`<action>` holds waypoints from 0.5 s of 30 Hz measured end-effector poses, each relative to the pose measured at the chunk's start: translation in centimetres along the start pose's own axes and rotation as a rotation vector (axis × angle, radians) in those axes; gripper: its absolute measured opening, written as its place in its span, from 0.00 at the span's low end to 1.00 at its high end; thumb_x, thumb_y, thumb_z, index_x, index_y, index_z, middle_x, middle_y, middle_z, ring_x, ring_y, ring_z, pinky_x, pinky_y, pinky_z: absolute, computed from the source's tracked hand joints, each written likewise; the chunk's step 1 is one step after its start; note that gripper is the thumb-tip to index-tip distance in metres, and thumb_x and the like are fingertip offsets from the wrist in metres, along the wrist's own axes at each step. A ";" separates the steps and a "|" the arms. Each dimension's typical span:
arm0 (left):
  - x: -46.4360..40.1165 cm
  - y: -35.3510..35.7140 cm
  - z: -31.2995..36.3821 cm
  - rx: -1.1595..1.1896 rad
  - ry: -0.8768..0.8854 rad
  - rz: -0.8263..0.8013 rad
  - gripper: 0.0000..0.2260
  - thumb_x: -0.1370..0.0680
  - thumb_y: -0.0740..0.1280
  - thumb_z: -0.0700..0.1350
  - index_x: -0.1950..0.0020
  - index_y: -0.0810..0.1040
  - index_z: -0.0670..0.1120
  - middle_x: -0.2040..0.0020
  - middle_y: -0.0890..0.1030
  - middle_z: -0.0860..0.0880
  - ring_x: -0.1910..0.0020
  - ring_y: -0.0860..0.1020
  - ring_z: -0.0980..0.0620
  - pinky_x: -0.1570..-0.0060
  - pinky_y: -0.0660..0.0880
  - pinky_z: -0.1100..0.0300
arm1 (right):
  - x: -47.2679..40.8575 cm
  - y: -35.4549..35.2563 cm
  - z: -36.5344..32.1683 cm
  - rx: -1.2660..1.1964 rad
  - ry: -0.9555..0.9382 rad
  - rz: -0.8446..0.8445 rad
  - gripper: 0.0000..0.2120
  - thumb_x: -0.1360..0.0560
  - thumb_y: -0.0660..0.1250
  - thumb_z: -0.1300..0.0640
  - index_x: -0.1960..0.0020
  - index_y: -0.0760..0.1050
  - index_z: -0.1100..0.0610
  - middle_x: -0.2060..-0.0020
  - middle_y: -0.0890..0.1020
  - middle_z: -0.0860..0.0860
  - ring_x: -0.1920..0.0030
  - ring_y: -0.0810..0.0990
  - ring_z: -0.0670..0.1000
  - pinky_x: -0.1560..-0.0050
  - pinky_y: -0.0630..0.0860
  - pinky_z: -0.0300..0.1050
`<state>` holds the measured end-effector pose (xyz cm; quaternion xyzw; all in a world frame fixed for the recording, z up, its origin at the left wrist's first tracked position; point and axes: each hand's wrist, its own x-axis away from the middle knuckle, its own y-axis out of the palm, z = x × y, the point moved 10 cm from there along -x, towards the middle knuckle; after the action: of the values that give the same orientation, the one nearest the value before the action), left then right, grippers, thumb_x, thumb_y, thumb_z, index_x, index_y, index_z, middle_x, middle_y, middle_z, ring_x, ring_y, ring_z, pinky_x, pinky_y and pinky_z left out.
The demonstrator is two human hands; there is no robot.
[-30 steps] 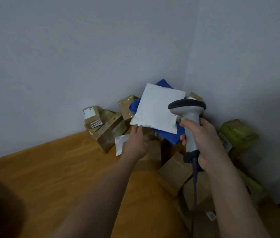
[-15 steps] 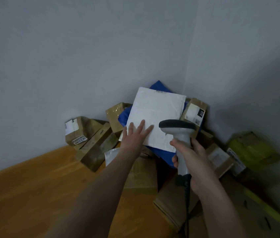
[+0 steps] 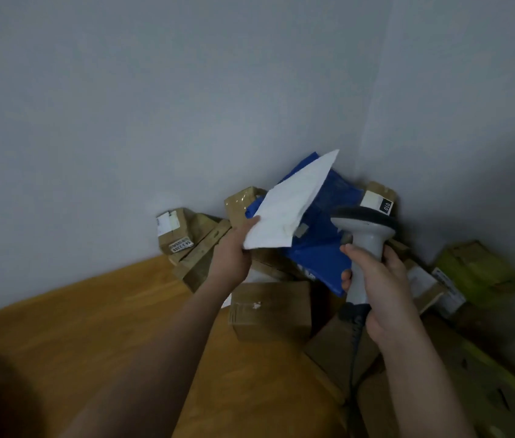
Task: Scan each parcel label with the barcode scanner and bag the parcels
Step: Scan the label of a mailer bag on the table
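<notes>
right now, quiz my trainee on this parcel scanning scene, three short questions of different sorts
1. True or false: the right hand holds the barcode scanner by its handle.
2. Which parcel does the left hand grip? A) white mailer B) blue bag C) green box
3. Fill in: the number on the black label behind the scanner reads ___.

Key: 1 true; 2 A; 3 010

A black tag [image 3: 386,206] on a cardboard box [image 3: 377,199] in the wall corner reads "010". A white sticker [image 3: 181,245] on the leftmost brown box [image 3: 174,230] shows large characters upside down, seemingly "54 J 2306", though the blur leaves this uncertain. Print on the other labels is too small to read.
</notes>
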<state>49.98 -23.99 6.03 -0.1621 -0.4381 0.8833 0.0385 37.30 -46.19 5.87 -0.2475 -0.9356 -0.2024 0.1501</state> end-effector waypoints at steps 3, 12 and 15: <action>2.8 -4.3 -1.9 0.308 -0.236 0.170 0.16 0.21 0.58 0.34 0.36 0.76 0.43 0.44 0.80 0.45 0.46 0.76 0.48 0.52 0.72 0.59 | 1.8 0.2 -0.5 -0.034 -0.046 0.012 0.22 0.25 0.71 0.59 0.33 0.71 0.52 0.53 0.79 0.53 0.66 0.76 0.46 0.64 0.74 0.42; 12.0 -4.3 -2.2 1.414 -0.721 0.030 0.22 0.24 0.56 0.25 0.30 0.69 0.37 0.44 0.80 0.38 0.55 0.84 0.43 0.64 0.80 0.51 | 6.8 2.0 1.2 -0.075 -0.105 0.043 0.24 0.24 0.70 0.62 0.31 0.68 0.52 0.57 0.78 0.50 0.63 0.77 0.46 0.61 0.76 0.41; 14.4 -3.9 -0.9 1.612 -0.807 -0.072 0.20 0.23 0.54 0.26 0.31 0.66 0.34 0.48 0.81 0.36 0.57 0.84 0.41 0.66 0.81 0.49 | 7.9 2.9 1.9 -0.089 -0.107 0.018 0.28 0.26 0.73 0.59 0.29 0.65 0.51 0.59 0.79 0.50 0.64 0.77 0.46 0.61 0.76 0.41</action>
<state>36.36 -17.84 4.92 0.2504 0.3292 0.9104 0.0116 31.91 -39.83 8.14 -0.2730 -0.9301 -0.2287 0.0904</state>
